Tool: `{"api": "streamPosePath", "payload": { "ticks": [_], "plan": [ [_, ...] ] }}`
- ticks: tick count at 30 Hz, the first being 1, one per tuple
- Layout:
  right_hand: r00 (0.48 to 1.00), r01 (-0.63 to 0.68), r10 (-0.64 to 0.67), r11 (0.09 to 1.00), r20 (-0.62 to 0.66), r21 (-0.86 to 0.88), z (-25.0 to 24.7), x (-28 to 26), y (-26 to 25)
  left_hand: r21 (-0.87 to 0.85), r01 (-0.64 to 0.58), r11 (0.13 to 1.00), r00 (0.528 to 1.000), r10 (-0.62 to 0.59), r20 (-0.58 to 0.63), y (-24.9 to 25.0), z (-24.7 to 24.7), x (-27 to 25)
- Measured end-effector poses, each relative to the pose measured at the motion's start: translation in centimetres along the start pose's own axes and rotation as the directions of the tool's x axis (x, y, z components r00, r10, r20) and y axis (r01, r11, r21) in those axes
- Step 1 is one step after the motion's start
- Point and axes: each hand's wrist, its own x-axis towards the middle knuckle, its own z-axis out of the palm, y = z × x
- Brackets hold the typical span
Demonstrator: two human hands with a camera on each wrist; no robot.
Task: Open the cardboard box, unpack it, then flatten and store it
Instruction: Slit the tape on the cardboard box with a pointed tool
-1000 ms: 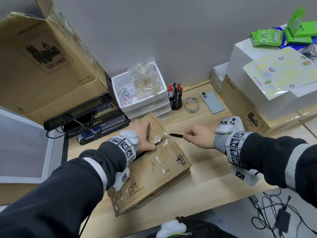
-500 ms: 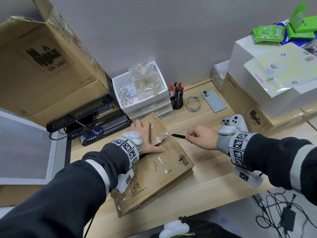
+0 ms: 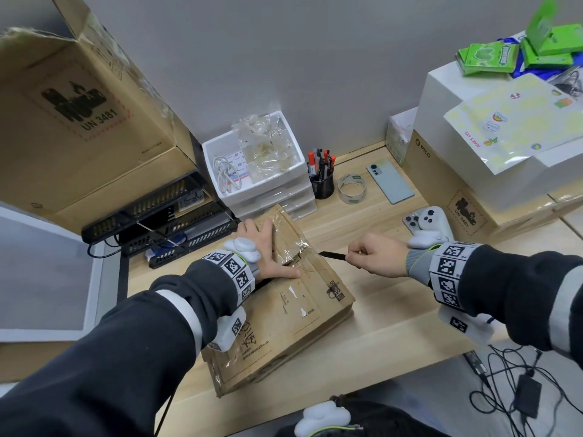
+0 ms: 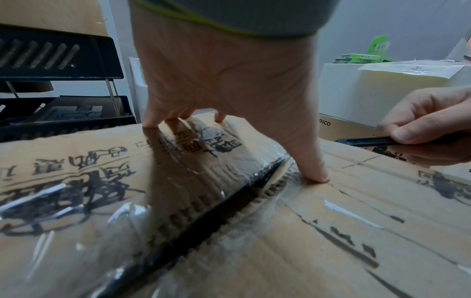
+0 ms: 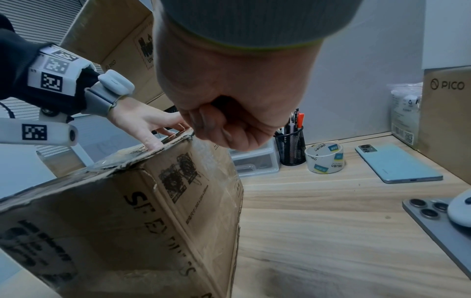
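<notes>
A worn brown cardboard box (image 3: 284, 316) with black print and clear tape lies on the wooden desk (image 3: 388, 313). Its top seam is slit, and a dark gap (image 4: 219, 217) shows between the flaps. My left hand (image 3: 268, 257) presses flat on the top, fingers spread, thumb (image 4: 308, 165) beside the slit. To the right of the box, my right hand (image 3: 375, 257) grips a slim black utility knife (image 3: 331, 255), its blade pointing at the box's edge and just clear of it. From the right wrist view the box (image 5: 122, 211) shows its side, with my right hand (image 5: 229, 113) a closed fist above it.
Behind the box stand white drawers (image 3: 262, 181), a black pen cup (image 3: 322, 184), a tape roll (image 3: 351, 189) and a phone (image 3: 391, 181). A white controller (image 3: 432, 222) lies right. Large cartons (image 3: 79, 121) and a black rack (image 3: 157, 228) stand left; PICO boxes (image 3: 457, 190) right.
My left hand has flattened on the box top after pinching the loose tape. The right hand with the knife has drawn slightly away from the box to the right.
</notes>
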Motion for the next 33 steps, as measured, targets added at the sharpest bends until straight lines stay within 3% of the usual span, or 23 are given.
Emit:
{"api": "streamPosePath", "payload": {
  "ticks": [9, 12, 15, 20, 25, 33],
  "plan": [
    [0.997, -0.034, 0.032, 0.999, 0.075, 0.022, -0.4, -0.7, 1.8, 0.015, -0.005, 1.0, 0.999, 0.004, 0.041, 0.0, -0.7, -0.1],
    [0.997, -0.067, 0.066, 0.997, 0.041, 0.034, -0.6, -0.6, 2.6, -0.006, -0.012, 1.0, 0.998, 0.012, 0.058, -0.4, -1.2, 0.1],
    [0.991, -0.126, 0.13, 0.983, -0.019, 0.13, -0.2, -0.2, 2.4, -0.02, -0.025, 0.999, 0.995, 0.027, 0.091, -1.0, -1.7, -0.1],
    [0.98, -0.199, 0.185, 0.93, 0.074, 0.309, 2.0, 1.2, 0.7, 0.021, 0.019, 1.0, 0.993, -0.022, 0.113, -0.9, -1.8, -0.4],
    [0.982, -0.187, 0.172, 0.916, 0.074, 0.356, 4.1, 3.5, -1.2, 0.031, 0.02, 0.999, 0.992, -0.024, 0.127, -0.5, -2.1, -0.5],
    [0.983, -0.174, 0.182, 0.953, -0.01, 0.247, 4.2, 4.5, -1.7, 0.019, -0.013, 1.0, 0.993, 0.01, 0.12, -1.2, -2.6, -1.1]
  ]
}}
